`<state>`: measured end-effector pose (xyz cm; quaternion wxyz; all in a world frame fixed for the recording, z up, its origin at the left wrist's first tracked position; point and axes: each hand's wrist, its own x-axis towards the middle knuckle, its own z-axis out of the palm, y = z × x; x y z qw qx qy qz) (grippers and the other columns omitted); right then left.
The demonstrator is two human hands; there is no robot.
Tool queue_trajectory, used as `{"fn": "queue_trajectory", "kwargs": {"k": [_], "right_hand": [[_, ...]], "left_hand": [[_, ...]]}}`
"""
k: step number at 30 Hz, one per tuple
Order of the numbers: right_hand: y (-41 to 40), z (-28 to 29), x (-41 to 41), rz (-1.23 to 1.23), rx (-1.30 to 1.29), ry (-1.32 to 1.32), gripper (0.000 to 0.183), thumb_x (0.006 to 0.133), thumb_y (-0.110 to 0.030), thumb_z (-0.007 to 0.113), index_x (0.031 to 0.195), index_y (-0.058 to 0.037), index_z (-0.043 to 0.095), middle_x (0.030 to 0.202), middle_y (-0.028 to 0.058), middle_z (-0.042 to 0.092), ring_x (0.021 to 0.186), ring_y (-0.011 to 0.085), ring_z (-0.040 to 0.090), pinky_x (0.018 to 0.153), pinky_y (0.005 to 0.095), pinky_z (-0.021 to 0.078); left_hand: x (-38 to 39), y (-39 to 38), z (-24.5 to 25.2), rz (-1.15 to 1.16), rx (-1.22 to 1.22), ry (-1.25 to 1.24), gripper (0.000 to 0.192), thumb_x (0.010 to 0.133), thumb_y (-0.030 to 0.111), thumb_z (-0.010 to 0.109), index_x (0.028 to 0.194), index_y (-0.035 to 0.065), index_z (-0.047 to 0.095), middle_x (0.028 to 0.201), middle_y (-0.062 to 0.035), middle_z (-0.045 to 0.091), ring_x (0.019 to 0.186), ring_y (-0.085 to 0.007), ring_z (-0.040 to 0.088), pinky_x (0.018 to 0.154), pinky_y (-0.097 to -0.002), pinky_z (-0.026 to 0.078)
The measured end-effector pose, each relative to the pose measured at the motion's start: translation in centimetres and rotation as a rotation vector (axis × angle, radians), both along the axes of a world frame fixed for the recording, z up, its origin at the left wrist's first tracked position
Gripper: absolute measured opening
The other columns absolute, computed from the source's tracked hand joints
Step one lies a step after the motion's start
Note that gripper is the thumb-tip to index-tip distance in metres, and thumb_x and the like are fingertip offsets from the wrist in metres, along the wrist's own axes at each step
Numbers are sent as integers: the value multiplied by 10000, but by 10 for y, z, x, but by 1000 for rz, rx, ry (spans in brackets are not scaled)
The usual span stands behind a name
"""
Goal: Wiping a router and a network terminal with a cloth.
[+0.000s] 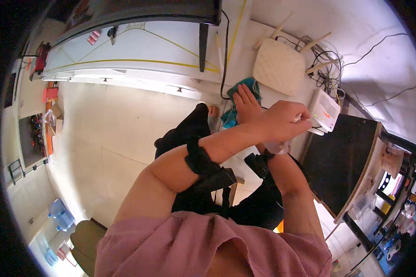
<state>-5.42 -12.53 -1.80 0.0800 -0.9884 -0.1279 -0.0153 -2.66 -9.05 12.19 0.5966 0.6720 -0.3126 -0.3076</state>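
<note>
My forearms cross in front of me, the left one above the right. My right hand (247,105) lies with fingers extended on a teal cloth (254,86), pressing it against the white surface (241,55). Some of the cloth is hidden beneath the palm. My left hand (286,117) is closed around something white and crumpled (298,118), and a translucent plastic piece (278,148) hangs below it. They look like one bunched plastic item, though the hand covers most of it. Beyond the cloth stands a cream router (280,65) with antennas.
A white modem (325,110) with green lights stands near my left hand. Tangled cables (320,74) run along the wall. A dark-topped stand (343,162) is at right. A white cabinet (142,46) at upper left bears keys (112,34), a blister pack (94,37) and a black screen (152,10).
</note>
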Motion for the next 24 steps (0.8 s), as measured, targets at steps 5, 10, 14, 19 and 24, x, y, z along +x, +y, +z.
{"fn": "queue_trajectory", "kwargs": {"k": [5,10,14,19,24], "right_hand": [[2,2,33,40,199,5,448,655,51,482,1099,3,511,1236,189,440,1218,286,357,977,355,341],[4,-23,77,-90,419,-257,479,628,54,455,1104,20,500,1139,200,507,1101,370,433,932,374,375],[9,-31,72,-124,442,-177,420,637,42,429,1043,19,534,1047,215,546,1007,371,479,870,401,416],[-9,-17,43,18,217,-80,392,675,42,414,1039,-9,553,1067,208,548,1062,355,481,928,395,383],[-37,-45,28,157,222,-52,329,742,-13,425,1044,-8,554,1139,194,523,1125,311,459,964,384,355]], "left_hand": [[6,2,-7,14,-7,-13,270,761,276,600,874,32,608,839,-133,634,789,-262,613,740,-341,467],[13,3,-7,91,-26,-86,263,754,265,603,858,24,606,811,-142,630,768,-267,615,715,-349,473],[18,0,-23,120,-20,-65,267,744,275,597,839,27,608,816,-153,627,780,-283,614,702,-366,472],[20,-8,-26,161,-26,-129,277,684,288,614,795,35,622,783,-160,628,737,-304,615,689,-372,477],[25,10,-13,178,-17,-110,283,664,279,624,786,24,625,769,-166,627,733,-324,611,697,-384,477]]}}
